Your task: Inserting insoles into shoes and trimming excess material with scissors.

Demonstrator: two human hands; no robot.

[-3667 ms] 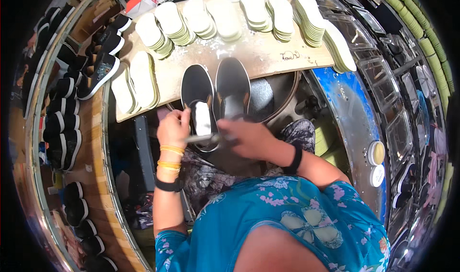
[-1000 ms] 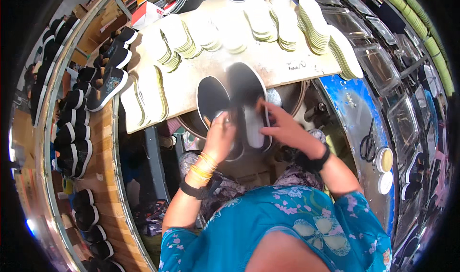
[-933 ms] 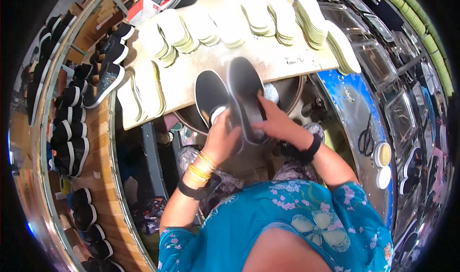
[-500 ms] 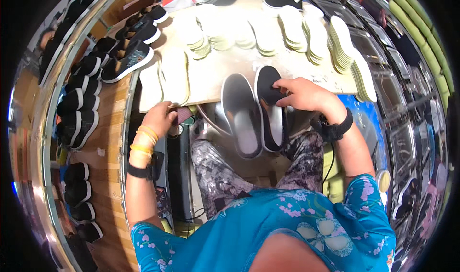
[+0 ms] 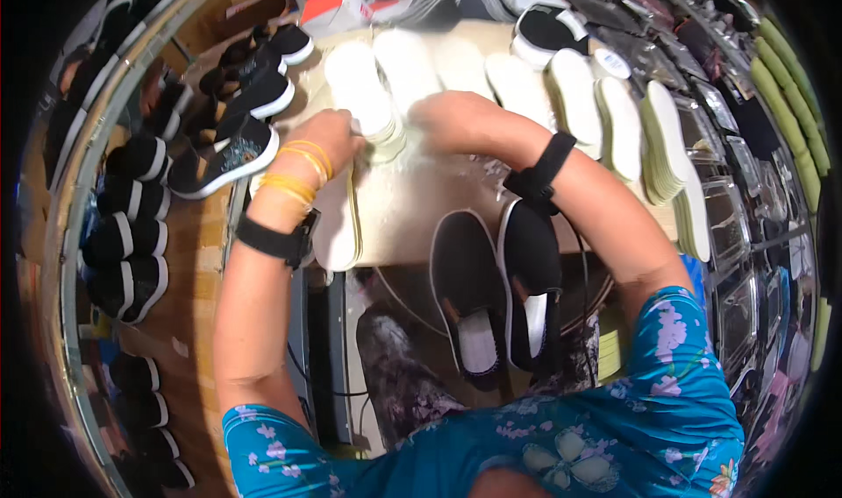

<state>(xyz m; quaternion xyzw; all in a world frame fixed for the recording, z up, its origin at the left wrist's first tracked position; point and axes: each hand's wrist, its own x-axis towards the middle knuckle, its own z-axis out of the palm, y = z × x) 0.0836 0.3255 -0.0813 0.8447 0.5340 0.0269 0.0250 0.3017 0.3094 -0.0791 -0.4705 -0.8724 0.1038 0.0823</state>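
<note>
A pair of black slip-on shoes (image 5: 467,270) with white linings lies at the table's near edge above my lap, touched by neither hand. My left hand (image 5: 317,145) is at the left side of a stack of white insoles (image 5: 361,81), its fingers curled in; what they grip, if anything, is hidden. Across that stack, my right hand (image 5: 452,123) reaches over the table beside another insole stack (image 5: 405,64). Motion smears its fingers. Another insole pile (image 5: 336,231) lies below my left wrist, at the table's near left edge.
More insole stacks (image 5: 624,130) line the table (image 5: 421,209) on the right. A black shoe (image 5: 548,38) rests at the back, near a red and white box (image 5: 336,7). Dark shoes (image 5: 224,160) fill the left shelving. Clear plastic packages (image 5: 724,209) are piled on the right.
My right hand has let go of the black shoes and moved forward and left to the insoles. My left hand has moved forward from the table edge. The whole view has shifted.
</note>
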